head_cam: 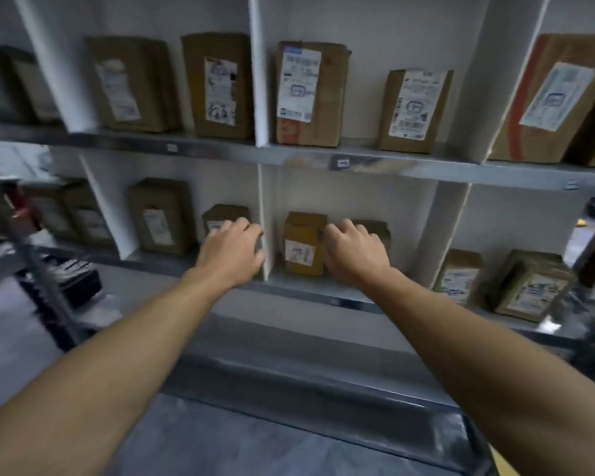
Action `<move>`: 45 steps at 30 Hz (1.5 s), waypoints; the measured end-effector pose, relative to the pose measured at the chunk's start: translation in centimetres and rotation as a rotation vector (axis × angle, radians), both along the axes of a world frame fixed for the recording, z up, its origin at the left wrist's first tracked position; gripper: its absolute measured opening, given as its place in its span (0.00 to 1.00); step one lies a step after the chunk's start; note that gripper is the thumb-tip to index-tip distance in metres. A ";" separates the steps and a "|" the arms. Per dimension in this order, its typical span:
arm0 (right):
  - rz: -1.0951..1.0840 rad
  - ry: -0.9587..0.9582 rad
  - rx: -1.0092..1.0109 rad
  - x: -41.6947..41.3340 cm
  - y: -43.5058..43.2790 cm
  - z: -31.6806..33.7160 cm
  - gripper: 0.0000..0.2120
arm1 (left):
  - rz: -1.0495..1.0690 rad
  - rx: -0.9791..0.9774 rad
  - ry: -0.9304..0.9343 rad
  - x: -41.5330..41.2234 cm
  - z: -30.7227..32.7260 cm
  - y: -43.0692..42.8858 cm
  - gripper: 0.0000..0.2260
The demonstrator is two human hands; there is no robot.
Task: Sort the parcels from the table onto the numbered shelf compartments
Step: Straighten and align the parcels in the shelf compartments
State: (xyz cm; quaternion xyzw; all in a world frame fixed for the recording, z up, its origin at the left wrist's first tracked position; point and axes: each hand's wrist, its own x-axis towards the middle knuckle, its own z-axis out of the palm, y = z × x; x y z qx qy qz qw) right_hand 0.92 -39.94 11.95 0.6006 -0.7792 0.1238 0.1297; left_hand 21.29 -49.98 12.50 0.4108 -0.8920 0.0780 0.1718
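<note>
Reaching into the centre of the frame, both hands meet the lower shelf [299, 286]. The left hand [232, 250] — fingers loosely curled, holding nothing — sits just in front of the white divider [267, 214]. The right hand [352, 254] curls its fingers over a brown parcel [380, 231]; grip or mere touch, I cannot tell. Between the hands a labelled parcel [304, 243] stands upright in the middle compartment.

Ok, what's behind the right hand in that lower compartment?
A brown parcel, only its top and right edge showing. The right hand covers its front, so any label and the grip are hidden.
</note>
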 end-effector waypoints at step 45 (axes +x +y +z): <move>0.482 -0.163 0.102 49.3 -53.4 -4.6 0.17 | 0.409 0.111 0.027 49.6 -5.3 -44.7 0.18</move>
